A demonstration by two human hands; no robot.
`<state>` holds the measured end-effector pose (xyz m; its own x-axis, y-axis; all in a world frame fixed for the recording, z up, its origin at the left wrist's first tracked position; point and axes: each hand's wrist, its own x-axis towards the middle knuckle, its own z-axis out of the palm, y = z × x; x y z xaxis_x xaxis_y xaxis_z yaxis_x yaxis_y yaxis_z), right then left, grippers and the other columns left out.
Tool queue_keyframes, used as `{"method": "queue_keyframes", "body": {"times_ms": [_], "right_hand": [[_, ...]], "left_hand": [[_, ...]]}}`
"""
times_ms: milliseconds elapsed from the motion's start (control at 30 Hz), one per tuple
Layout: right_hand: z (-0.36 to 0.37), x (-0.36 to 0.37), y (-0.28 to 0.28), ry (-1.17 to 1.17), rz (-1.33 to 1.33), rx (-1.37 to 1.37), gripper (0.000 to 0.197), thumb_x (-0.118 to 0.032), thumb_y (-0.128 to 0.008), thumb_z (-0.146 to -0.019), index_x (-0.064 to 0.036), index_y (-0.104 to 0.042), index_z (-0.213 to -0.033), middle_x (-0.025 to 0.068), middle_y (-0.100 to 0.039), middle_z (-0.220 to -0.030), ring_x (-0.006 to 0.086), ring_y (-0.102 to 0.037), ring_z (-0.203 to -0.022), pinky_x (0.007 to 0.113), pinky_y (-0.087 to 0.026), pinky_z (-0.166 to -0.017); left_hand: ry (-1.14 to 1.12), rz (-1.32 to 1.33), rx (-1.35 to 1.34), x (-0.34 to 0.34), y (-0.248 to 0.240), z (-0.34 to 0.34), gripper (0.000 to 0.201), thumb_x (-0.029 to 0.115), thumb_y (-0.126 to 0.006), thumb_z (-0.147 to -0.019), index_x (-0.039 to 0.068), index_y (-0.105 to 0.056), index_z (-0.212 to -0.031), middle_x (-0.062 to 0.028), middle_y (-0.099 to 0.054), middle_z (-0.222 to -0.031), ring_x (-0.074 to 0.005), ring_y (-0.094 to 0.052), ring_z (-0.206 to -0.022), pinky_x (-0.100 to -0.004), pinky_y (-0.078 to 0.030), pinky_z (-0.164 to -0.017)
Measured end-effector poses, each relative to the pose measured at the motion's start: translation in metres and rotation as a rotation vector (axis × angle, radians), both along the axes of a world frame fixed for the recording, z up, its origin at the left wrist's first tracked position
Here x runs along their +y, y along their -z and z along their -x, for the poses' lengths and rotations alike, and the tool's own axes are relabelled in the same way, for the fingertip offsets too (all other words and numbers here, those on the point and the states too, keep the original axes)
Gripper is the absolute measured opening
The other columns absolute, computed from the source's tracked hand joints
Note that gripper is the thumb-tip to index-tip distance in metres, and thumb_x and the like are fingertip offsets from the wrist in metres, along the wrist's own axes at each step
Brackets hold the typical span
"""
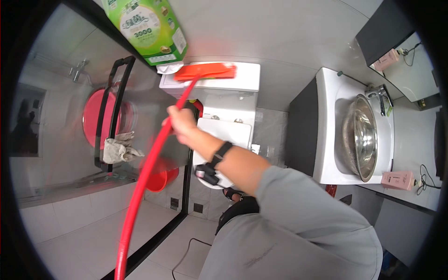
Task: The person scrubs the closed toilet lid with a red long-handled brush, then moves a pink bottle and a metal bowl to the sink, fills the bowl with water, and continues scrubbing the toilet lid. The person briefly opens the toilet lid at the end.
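Head view: right hand grips the red pole, orange head over the white cistern; left grip, can't tell!

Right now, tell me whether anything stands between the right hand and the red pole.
Nothing visible does: the right hand grips the red pole directly. The cloth on the black door handle hangs to the pole's left.

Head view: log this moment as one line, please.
right hand: closed around red pole | orange pole head: over white toilet tank, contact unclear | left hand: not in view | steel basin: in sink
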<state>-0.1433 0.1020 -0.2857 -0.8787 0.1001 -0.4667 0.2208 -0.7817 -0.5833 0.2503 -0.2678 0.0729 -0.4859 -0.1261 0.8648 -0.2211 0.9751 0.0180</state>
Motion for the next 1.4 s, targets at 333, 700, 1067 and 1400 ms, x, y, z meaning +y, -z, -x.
{"method": "queue_keyframes", "body": {"times_ms": [333,700,1067,1400], "right_hand": [[0.064,-0.024,0.018,-0.031,-0.068,-0.029,0.023,-0.021,-0.054,-0.093,0.0018,-0.053,-0.091,0.0138,-0.06,-0.067,0.0267,-0.06,-0.057,0.044,-0.052,-0.054],[0.008,-0.056,0.006,0.024,-0.222,-0.136,0.029,-0.024,-0.053,-0.092,0.0034,-0.055,-0.082,0.0133,-0.058,-0.061,0.0253,-0.057,-0.047,0.039,-0.044,-0.039],[-0.009,-0.038,0.005,-0.064,-0.344,-0.157,0.024,-0.02,-0.053,-0.092,0.0035,-0.055,-0.084,0.0121,-0.056,-0.062,0.0236,-0.057,-0.046,0.039,-0.044,-0.041],[0.059,-0.061,0.032,0.037,-0.338,-0.183,0.026,-0.019,-0.055,-0.092,0.0064,-0.054,-0.088,0.0127,-0.055,-0.063,0.0242,-0.058,-0.049,0.04,-0.045,-0.045]], "left_hand": [[-0.44,-0.157,-0.508,0.048,0.031,0.013,0.05,0.041,-0.058,-0.098,-0.003,-0.071,-0.078,-0.022,-0.069,-0.075,-0.032,-0.064,-0.066,-0.0412,-0.05,-0.062],[-0.481,-0.483,-0.579,-0.008,0.051,-0.016,0.041,0.035,-0.058,-0.098,-0.004,-0.071,-0.094,-0.0205,-0.068,-0.081,-0.0285,-0.06,-0.071,-0.041,-0.048,-0.066],[-0.652,-0.514,-0.753,0.0,0.046,0.007,0.047,0.043,-0.055,-0.098,-0.001,-0.072,-0.104,-0.0231,-0.07,-0.095,-0.0335,-0.065,-0.083,-0.0417,-0.05,-0.076],[-0.5,-0.619,-0.724,-0.007,0.077,0.048,0.04,0.031,-0.057,-0.098,-0.006,-0.068,-0.087,-0.0172,-0.062,-0.072,-0.0234,-0.051,-0.064,-0.0391,-0.043,-0.061]]}}
